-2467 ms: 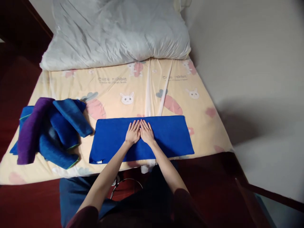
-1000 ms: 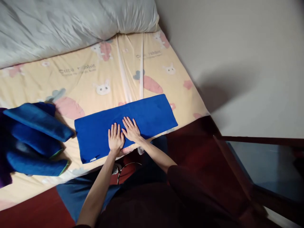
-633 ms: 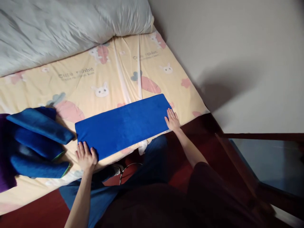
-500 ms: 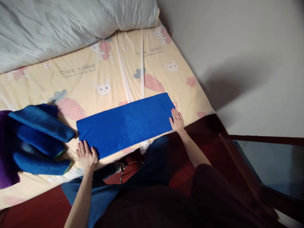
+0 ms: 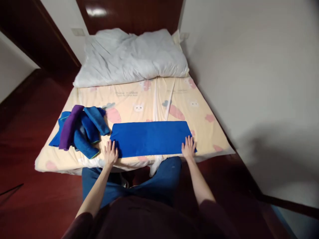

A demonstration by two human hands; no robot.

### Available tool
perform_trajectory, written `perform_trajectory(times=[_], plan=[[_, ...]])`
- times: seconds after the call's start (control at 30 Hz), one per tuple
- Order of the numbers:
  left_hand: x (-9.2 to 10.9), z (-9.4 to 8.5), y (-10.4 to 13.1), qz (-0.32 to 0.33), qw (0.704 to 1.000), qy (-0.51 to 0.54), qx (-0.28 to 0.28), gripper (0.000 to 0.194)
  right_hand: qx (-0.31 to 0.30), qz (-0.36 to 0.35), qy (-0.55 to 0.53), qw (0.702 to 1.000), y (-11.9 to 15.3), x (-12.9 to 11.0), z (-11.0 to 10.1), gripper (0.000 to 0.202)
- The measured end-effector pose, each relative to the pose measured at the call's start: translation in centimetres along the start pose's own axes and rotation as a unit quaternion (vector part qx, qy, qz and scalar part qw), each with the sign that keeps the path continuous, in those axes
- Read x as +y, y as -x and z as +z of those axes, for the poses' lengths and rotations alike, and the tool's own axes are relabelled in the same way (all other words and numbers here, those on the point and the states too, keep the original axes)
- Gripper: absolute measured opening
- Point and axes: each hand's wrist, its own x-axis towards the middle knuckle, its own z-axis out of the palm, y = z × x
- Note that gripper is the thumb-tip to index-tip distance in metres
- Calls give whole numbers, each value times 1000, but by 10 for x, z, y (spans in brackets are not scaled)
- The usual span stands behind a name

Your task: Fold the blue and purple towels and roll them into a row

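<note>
A bright blue towel point(image 5: 149, 137) lies flat as a long rectangle along the near edge of the bed. My left hand point(image 5: 111, 153) rests at its left end, fingers stretched out. At the opposite end my right hand point(image 5: 188, 147) lies flat on the towel's right corner, fingers apart. Left of the towel sits a loose pile of rolled or folded cloths: a purple cloth point(image 5: 71, 127) and several blue cloths point(image 5: 84, 142), some with green edging.
The bed point(image 5: 216, 136) has a cream sheet printed with rabbits and carrots. A large grey-white quilt or pillow point(image 5: 134, 59) lies at its head, before a dark wooden headboard point(image 5: 134, 16). A pale wall point(image 5: 261, 83) stands close on the right; dark red floor point(image 5: 22, 139) shows on the left.
The view has tilted up and turned left, so the headboard and the left floor now show. Both hands stay at the towel's ends, and the towel looks much the same.
</note>
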Motion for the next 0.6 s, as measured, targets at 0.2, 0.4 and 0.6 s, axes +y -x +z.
perform_trajectory(times=[0.2, 0.4, 0.6], plan=[[-24, 17, 101, -14, 1000, 6, 18, 74, 21, 117, -385, 915, 129, -87, 43, 66], [-55, 19, 112, -3, 1000, 14, 1, 74, -101, 292, -684, 661, 176, -153, 67, 48], [-53, 24, 105, -8, 1000, 20, -2, 70, -157, 347, -766, 518, 165, -173, 68, 19]])
